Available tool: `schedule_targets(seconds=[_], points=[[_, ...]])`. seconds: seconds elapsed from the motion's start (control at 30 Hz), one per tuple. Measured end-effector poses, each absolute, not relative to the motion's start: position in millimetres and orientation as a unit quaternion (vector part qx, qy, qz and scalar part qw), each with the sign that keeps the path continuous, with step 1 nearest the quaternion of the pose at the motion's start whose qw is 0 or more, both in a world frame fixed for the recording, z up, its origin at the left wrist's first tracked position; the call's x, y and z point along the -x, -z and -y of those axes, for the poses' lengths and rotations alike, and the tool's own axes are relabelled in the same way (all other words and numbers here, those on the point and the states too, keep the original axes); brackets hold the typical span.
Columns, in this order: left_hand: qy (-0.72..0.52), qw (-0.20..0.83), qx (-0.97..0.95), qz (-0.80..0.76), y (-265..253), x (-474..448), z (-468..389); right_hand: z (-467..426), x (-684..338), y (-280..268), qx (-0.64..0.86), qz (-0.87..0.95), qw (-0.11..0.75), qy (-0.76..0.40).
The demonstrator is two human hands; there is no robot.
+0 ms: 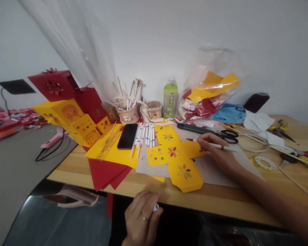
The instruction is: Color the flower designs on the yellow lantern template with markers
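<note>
My right hand (217, 148) grips a white marker (226, 148), its dark tip pointing left over the yellow card cut-out (181, 153). Coloured flowers and dots decorate several panels of that cut-out, which lies on a pale sheet (220, 174). Below the table's front edge, my left hand (142, 217) is closed around a small white cap (156, 207), with only its end showing. Several white markers (145, 135) lie side by side left of the cut-out, next to a black phone (127, 136).
Red sheets (105, 172) stick out under yellow card. Yellow boxes (82, 128) and red boxes (53, 85) are stacked at left. Behind stand woven baskets (129, 116) and a green bottle (170, 97). Black-handled scissors (229, 136), a tape roll (265, 163) and a plastic bag (207, 92) are at right.
</note>
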State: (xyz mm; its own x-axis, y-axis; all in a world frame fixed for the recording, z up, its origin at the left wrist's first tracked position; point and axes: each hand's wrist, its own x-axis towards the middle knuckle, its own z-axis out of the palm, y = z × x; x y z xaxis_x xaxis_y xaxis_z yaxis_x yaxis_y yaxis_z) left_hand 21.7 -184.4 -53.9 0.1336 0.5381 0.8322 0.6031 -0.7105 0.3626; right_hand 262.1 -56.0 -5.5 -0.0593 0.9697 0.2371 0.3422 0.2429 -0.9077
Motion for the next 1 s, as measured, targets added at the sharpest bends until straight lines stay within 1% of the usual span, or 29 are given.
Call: schedule_targets(seconds=[0.17, 0.33, 0.47, 0.67, 0.83, 1.0], points=[[0.541, 0.010, 0.740, 0.400, 62.4, -19.0, 188.6, 59.2, -261.9, 2.9, 0.509, 0.647, 0.456, -0.338], [0.523, 0.027, 0.749, 0.405, 64.2, -18.5, 188.4, 60.5, -259.2, -2.7, 0.504, 0.656, 0.456, -0.329], [0.544, 0.044, 0.742, 0.389, 58.7, -22.8, 184.7, 61.8, -259.0, -5.1, 0.503, 0.661, 0.458, -0.318], [0.554, 0.048, 0.743, 0.372, 56.7, -28.8, 181.6, 58.3, -260.7, 1.5, 0.502, 0.652, 0.461, -0.333], [0.517, 0.065, 0.781, 0.343, 50.5, -40.4, 177.5, 60.8, -261.6, -3.1, 0.509, 0.633, 0.453, -0.369], [0.458, 0.087, 0.816, 0.341, 50.4, -53.8, 171.7, 82.7, -258.0, -6.1, 0.499, 0.631, 0.437, -0.403]])
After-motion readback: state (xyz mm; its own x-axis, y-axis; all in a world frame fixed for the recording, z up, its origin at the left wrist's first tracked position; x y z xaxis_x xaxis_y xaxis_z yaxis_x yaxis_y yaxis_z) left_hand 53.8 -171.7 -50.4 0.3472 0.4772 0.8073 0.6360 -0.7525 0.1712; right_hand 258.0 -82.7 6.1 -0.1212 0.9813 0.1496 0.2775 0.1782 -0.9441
